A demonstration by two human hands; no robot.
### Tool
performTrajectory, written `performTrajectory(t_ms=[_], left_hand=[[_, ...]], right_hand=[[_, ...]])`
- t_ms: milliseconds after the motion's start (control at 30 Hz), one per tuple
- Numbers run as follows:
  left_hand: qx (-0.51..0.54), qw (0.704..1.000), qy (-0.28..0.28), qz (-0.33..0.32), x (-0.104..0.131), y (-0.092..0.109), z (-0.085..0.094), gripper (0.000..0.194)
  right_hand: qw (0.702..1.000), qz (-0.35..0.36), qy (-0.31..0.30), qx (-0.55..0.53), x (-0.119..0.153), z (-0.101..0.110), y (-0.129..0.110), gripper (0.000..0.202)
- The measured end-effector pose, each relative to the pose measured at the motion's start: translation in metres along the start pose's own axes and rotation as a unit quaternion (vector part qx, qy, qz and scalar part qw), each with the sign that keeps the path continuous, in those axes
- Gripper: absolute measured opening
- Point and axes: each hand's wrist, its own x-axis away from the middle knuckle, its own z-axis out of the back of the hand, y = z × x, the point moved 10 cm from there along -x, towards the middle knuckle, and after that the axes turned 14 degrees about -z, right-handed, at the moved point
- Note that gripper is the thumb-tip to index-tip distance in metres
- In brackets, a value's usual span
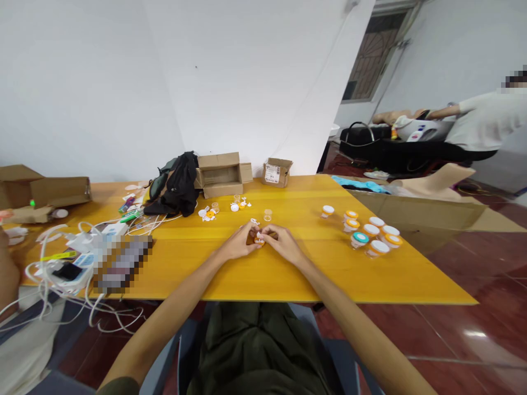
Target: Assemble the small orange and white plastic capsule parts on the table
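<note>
Over the middle of the table, my left hand is closed around the edge of a small orange lid. The fingers of my right hand pinch a small white piece at the top of that lid. My fingertips hide much of both parts. Just beyond my hands stands a clear open cup, and small white parts lie beside my left fingertips. Farther back are more loose white and orange parts with clear cups near them.
Several lidded jars with white, orange and teal tops stand at right. Open cardboard boxes and a black bag are at the back. Cables and a power strip crowd the left. Another person is at far right.
</note>
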Motion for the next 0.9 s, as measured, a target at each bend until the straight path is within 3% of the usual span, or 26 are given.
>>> performTrajectory(t_ms=[500,900], left_hand=[[-0.010,1.000,-0.004,-0.010,0.000,0.005,0.000,0.025],[-0.019,1.000,-0.008,0.003,-0.001,0.006,0.001,0.025]], right_hand=[[0.992,0.079,0.007,0.102,0.013,-0.005,-0.020,0.020],[0.990,0.057,0.026,0.129,0.010,-0.004,-0.010,0.007]])
